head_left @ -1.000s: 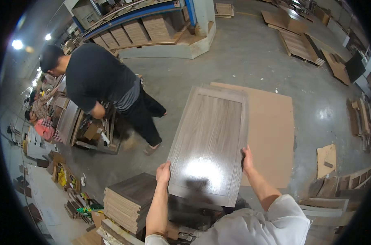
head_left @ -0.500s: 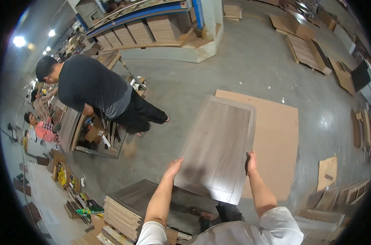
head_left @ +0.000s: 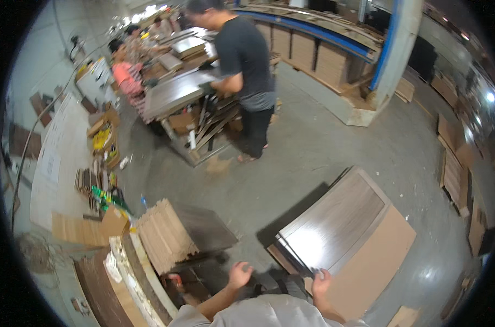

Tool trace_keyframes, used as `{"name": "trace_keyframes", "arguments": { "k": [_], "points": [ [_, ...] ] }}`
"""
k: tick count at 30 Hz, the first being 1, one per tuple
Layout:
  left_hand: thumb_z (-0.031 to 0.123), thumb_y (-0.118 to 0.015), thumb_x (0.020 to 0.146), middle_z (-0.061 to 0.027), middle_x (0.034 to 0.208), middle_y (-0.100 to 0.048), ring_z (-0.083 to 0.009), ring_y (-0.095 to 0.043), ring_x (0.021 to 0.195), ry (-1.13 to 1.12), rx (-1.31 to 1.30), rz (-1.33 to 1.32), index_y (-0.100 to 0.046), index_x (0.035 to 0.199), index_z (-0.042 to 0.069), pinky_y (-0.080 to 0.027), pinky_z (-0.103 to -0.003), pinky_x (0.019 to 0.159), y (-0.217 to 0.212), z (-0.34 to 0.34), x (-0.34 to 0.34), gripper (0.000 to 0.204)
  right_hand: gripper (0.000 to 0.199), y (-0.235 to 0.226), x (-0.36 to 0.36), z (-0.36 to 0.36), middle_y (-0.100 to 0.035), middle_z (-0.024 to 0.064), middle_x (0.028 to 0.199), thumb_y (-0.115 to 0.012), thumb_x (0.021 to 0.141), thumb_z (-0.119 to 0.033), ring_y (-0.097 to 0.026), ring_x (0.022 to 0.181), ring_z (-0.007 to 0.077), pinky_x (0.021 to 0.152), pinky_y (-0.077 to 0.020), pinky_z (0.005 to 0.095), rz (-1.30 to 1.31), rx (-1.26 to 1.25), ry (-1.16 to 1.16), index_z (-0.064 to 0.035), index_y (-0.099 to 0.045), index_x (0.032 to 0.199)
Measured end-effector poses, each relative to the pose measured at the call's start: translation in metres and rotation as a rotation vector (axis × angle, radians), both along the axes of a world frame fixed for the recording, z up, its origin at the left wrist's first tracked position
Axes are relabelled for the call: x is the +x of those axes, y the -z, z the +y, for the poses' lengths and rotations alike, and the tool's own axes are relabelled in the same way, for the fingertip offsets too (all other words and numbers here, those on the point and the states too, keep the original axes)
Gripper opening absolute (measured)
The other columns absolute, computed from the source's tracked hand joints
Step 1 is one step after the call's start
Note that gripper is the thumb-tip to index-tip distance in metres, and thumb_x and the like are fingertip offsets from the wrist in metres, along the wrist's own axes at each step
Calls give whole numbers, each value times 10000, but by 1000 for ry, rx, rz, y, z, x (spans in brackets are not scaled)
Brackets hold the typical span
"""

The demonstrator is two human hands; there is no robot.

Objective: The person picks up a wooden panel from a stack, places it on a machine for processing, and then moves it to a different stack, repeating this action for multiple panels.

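A grey-brown wood-look panel with a framed border [head_left: 340,218] lies tilted across a tan cardboard sheet [head_left: 375,264] in front of me. Close to its near corner is my right hand [head_left: 321,283], fingers partly bent, with something dark at the fingertips; I cannot tell whether it touches the panel. My left hand [head_left: 240,274] hangs free of the panel, its fingers loosely curled and apart, holding nothing. On my left stands a stack of similar panels [head_left: 163,234], light edges facing me and a dark face turned aside.
Beyond, a person in a dark shirt [head_left: 245,60] handles a panel on a work table [head_left: 174,95]; others stand farther along it. At the back right a pillar [head_left: 389,65] meets a blue-edged rack [head_left: 318,41]. Wood strips and boxes [head_left: 103,139] line the left.
The panel, earlier gripped at both sides, now rests on the cardboard. Both hands have drawn back toward my body, the left one off the panel. My view has swung left.
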State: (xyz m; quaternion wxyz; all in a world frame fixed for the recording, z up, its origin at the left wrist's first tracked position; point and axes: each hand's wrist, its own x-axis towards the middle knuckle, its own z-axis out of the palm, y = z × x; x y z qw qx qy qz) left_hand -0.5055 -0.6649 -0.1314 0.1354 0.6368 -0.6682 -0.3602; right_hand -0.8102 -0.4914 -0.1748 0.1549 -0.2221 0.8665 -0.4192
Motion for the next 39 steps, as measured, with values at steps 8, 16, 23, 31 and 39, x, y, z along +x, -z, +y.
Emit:
{"name": "trace_keyframes", "arguments": {
  "k": [8, 16, 23, 31, 39],
  "points": [
    [234, -651, 862, -224, 1494, -350, -433, -291, 1391, -913, -423, -714, -499, 1349, 48, -204, -593, 1132, -65, 58, 304, 542, 300, -30, 161, -178, -685, 144, 1032, -649, 904, -275, -656, 990, 275, 923, -490, 369, -295, 83, -889, -33, -684, 1080],
    [503, -616, 877, -280, 1587, -83, -465, -29, 1471, -1066, 247, -812, -270, 1529, 111, -51, -651, 1144, -80, 125, 380, 836, 457, -6, 333, -366, -694, 131, 1116, -581, 958, -413, -662, 1023, 241, 898, -499, 345, -443, 407, -1259, -69, -611, 1257],
    [520, -673, 839, -321, 1575, 51, -495, 97, 1456, -1104, 479, -770, -225, 1556, 197, 16, -649, 1142, -87, 105, 382, 905, 556, 94, 464, -421, -562, 215, 1346, -472, 1013, -413, -544, 1231, 333, 1029, -413, 386, -485, 397, -1236, -61, -449, 1443],
    [579, -631, 848, -340, 1564, 90, -504, 141, 1447, -1107, 571, -740, -194, 1567, 184, 71, -614, 1152, -92, 101, 385, 930, 487, 85, 455, -413, -636, 219, 1158, -525, 986, -423, -602, 1069, 347, 934, -451, 408, -149, 278, -999, -23, -581, 1259],
    [638, -586, 830, -310, 1583, 96, -476, 156, 1457, -1129, 468, -589, -186, 1571, 186, 95, -612, 1146, -108, 111, 384, 956, 323, 17, 354, -449, -680, 233, 924, -667, 892, -223, -641, 824, 403, 769, -500, 457, 257, 266, -1073, 44, -638, 1071]
  ]
}}
